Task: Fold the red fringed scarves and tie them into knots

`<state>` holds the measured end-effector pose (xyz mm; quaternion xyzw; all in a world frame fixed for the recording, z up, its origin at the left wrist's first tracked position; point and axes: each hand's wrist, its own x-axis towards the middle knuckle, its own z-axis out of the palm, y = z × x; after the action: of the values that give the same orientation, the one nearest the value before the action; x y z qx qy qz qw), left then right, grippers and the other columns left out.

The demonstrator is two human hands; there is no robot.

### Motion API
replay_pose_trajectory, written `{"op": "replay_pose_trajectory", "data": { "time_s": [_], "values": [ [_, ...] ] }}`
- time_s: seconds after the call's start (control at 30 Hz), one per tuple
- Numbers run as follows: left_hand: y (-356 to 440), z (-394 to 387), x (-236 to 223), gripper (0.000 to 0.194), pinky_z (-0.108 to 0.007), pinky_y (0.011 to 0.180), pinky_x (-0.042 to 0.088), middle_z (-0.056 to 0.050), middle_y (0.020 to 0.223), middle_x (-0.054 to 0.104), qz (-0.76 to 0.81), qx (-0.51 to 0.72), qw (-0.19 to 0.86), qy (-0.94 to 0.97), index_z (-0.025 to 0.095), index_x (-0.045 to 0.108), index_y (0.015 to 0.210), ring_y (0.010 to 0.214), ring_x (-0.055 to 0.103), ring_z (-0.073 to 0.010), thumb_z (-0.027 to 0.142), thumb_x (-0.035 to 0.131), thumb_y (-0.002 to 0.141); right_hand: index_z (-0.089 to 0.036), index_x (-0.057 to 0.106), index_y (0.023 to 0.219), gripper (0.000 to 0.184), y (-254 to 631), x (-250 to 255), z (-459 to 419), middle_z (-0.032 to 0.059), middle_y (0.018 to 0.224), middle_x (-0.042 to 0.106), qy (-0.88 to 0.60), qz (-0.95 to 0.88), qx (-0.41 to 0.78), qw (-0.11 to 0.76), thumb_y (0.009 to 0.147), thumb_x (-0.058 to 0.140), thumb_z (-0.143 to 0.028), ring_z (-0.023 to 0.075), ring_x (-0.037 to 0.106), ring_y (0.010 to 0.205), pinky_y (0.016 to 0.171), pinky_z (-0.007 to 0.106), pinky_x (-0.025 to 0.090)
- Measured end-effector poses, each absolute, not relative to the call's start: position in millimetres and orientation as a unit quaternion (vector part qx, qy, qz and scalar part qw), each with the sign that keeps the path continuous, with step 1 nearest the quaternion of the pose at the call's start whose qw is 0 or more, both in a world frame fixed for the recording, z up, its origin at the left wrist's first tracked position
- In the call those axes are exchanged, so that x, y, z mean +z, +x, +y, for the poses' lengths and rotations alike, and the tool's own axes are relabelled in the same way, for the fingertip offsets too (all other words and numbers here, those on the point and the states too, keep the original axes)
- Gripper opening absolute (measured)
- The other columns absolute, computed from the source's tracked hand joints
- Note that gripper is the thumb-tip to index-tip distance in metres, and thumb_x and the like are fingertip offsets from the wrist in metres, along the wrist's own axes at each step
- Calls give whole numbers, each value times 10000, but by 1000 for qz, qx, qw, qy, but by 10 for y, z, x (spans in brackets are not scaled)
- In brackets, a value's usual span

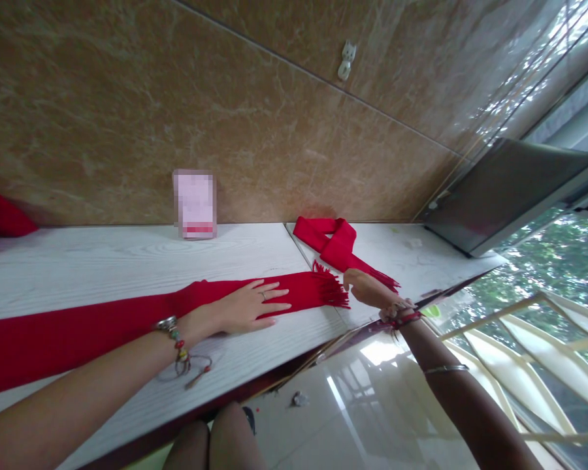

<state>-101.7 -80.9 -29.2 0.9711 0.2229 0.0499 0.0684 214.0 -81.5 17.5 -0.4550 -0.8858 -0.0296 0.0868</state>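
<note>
A long red scarf [147,310] with a fringed end lies stretched along the white table, running off the left edge of the view. My left hand [242,307] rests flat on it near the fringe, fingers spread. Just beyond the fringe [336,290], my right hand [365,287] has its fingers curled closed; whether anything is inside them is hidden. Behind my right hand, another red strip of fringed fabric [340,245] lies folded across itself, its fringe partly covered by the hand.
The white wood-grain table [102,251] meets a brown marbled wall [225,98]. A pink-and-white box [196,202], blurred out, stands against the wall. More red cloth [2,219] lies at far left. A dark grey panel [509,192] and a cream rack [529,346] are at right.
</note>
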Motion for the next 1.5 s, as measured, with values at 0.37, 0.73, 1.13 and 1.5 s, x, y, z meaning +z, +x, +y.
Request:
{"op": "replay_pose_trajectory", "data": {
  "time_s": [0.37,0.73,1.13,1.5],
  "values": [
    [-1098,-873,-218,419,-456,1052,146,0,1429,308,236,17,63,970,331,365,1313,1321,218,-224,381,388,897,-179,529,655,222,1924,18,-774,44,747,573,-386,-922,-1,33,615,432,17,158,511,735,697,298,434],
    [-1108,-882,-247,412,-439,1052,166,-13,1396,369,227,69,66,969,316,407,1291,1305,262,-223,389,419,886,-167,579,924,302,1505,167,-501,72,994,604,-411,-910,-13,57,737,406,-6,157,524,973,870,300,418],
    [-1108,-878,-270,421,-448,1049,163,-3,1399,365,234,72,70,967,340,399,1289,1299,271,-227,387,441,873,-197,604,775,195,1879,175,-506,89,802,635,-493,-868,-62,-2,778,456,-71,222,586,829,783,345,455],
    [-1097,-906,-216,420,-476,1037,183,-27,1407,348,245,51,64,966,317,416,1286,1303,262,-245,386,434,872,-126,609,817,228,1682,7,-446,122,886,618,-480,-875,-59,11,697,467,7,210,576,862,816,346,459]
  ]
}}
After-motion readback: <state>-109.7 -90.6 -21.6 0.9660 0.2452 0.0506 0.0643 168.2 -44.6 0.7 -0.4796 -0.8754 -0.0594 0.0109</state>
